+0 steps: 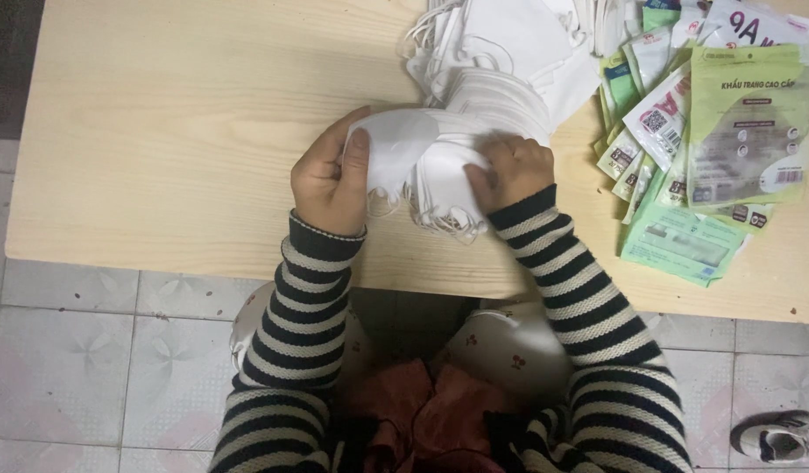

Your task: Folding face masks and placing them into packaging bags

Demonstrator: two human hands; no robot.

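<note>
Both hands' fingers (359, 149) clenched on white masks (422, 162) near table's front edge (159, 250); bare tabletop leftward.

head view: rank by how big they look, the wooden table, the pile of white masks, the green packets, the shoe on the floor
1. wooden table
2. pile of white masks and green packets: they look alike, and both run off the frame, so no ranking
3. shoe, cut off by the edge

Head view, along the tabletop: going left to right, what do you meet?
Bare wooden table → left hand → bundle of white face masks gripped by both hands → right hand → pile of green and white mask packets.
</note>
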